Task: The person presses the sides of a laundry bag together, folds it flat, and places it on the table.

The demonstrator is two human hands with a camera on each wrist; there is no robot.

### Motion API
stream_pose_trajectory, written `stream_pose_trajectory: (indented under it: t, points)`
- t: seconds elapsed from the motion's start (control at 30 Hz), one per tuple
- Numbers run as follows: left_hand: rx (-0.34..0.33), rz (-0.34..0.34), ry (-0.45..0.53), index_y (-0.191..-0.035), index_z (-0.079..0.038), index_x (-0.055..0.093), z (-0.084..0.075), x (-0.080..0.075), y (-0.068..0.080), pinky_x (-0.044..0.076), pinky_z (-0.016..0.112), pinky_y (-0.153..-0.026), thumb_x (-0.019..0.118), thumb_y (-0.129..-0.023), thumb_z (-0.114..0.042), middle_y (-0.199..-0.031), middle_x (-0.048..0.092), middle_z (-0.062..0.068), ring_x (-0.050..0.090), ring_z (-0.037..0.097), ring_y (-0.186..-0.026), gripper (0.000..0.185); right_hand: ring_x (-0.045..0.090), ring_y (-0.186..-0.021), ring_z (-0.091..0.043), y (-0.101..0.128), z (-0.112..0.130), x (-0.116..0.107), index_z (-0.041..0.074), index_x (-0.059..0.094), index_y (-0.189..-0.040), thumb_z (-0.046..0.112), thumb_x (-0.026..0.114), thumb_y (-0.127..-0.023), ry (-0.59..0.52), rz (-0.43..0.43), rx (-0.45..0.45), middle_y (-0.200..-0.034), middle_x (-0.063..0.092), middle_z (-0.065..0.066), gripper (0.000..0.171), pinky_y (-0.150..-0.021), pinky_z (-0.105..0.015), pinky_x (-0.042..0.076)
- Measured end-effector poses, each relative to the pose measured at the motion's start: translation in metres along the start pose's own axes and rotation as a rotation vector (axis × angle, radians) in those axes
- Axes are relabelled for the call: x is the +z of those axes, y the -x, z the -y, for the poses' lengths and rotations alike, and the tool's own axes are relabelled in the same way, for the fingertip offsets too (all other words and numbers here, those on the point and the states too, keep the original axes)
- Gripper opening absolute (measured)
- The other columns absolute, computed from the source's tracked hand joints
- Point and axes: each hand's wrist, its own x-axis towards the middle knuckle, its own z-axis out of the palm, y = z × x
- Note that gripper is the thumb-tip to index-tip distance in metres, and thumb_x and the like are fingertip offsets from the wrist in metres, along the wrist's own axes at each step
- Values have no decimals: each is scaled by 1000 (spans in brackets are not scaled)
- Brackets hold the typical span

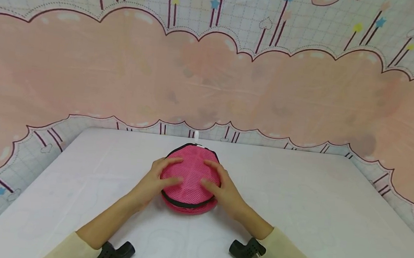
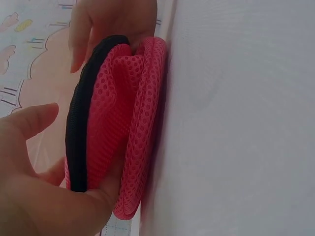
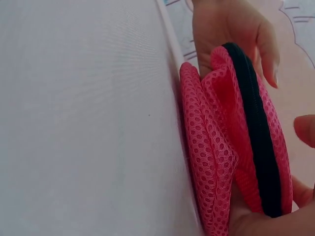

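A round pink mesh laundry bag (image 1: 191, 173) with a black zip band sits on the table in the middle of the head view. My left hand (image 1: 157, 180) grips its left side, and my right hand (image 1: 226, 190) grips the right side. Thumbs and some fingers reach over the bag's top. In the left wrist view, fingers (image 2: 106, 189) tuck into the fold under the black band. The right wrist view shows the same hold, with the bag's folded mesh base (image 3: 204, 152) against the table. Fingers inside the fold are partly hidden.
The white-covered table (image 1: 317, 199) spreads out around the bag. Behind it hangs a peach and white patterned cloth (image 1: 197, 73). A black wrist device (image 1: 116, 254) sits at the left cuff, another black device (image 1: 247, 249) at the right cuff.
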Motion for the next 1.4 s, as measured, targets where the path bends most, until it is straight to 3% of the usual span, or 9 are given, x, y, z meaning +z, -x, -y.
stream_pose_trajectory:
  t: [0.1,0.3,0.43,0.7,0.87,1.07,1.4]
  points:
    - [-2,-2,-46,-141,-18,44,-1,1,0,25,52,-108,70,-86,-23,-150,15,13,21,35,-136,61,29,-134,-26,1,0,-1,20,45,-140,22,62,-93,148,-55,-34,-143,32,-9,50,-107,-48,29]
    - [48,-44,-159,-137,-15,47,-4,4,1,26,56,-106,73,-83,-24,-152,6,15,22,40,-136,60,19,-141,-32,0,0,-3,10,52,-133,16,62,-93,194,-87,-111,-152,23,-14,42,-110,-53,22]
    - [86,-57,-281,-138,-17,46,-2,5,0,27,58,-105,74,-82,-27,-152,6,17,25,44,-134,63,10,-144,-30,-1,1,-5,10,48,-139,19,64,-93,294,-88,-160,-158,11,-11,49,-112,-50,18]
    - [119,-75,-388,-141,-20,41,3,4,-1,34,57,-101,77,-78,-37,-148,10,15,29,39,-132,74,6,-144,-30,-3,-3,-7,11,38,-146,31,65,-90,461,-41,-298,-158,14,-8,65,-110,-56,17]
    - [157,-67,-454,-140,-18,39,6,4,-1,39,56,-97,77,-77,-39,-149,10,16,37,43,-128,77,3,-145,-25,-3,-3,-7,14,34,-149,36,65,-90,495,-5,-250,-159,9,-2,70,-111,-54,17]
    - [185,-8,-554,-141,-10,36,10,5,-3,36,61,-98,76,-77,-42,-152,10,21,25,46,-134,82,1,-145,-25,-3,-6,-7,17,30,-150,37,66,-89,531,31,-183,-159,8,-1,74,-111,-53,16]
    - [160,43,-603,-147,-6,29,13,3,1,31,64,-100,73,-80,-44,-155,8,21,14,44,-139,89,1,-145,-30,-1,-11,-4,15,28,-151,40,66,-88,598,75,-171,-159,6,-12,78,-109,-57,19]
